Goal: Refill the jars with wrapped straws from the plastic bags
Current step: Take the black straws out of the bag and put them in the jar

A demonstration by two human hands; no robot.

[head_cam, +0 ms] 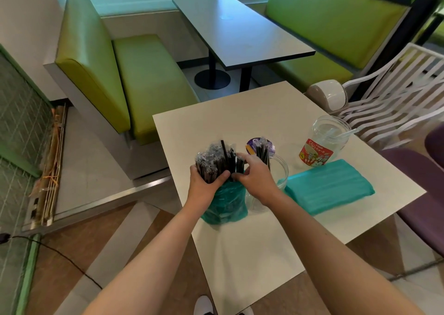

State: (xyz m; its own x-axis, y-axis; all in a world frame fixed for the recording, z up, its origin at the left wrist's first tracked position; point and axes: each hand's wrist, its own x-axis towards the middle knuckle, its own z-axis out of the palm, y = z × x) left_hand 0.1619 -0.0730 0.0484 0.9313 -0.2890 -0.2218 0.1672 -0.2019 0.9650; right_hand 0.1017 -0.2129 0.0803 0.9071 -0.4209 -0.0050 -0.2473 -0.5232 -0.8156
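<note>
Teal plastic bag standing upright near the left edge of the white desk, mouth up, stuffed with black wrapped straws that poke well above its rim. Left hand curled around the bundle from the left, thumb across its front, probably steadying the lot so nothing spills. Right hand pinching into the straws at the bag's right side, fingers bent, apparently separating a clump to lift out. Just right of the bag and partly hidden behind the right hand, a clear jar already holding a few black straws upright, mouth open and close by, so a short transfer seems the likely next move. Behind that jar, a purple lid lying flat. Farther right of the bag, a second clear jar with a red label, holding a pale straw or two, and nearer the desk's right edge a second teal bag lying flat, seemingly unopened. Refill judged as barely begun.
</note>
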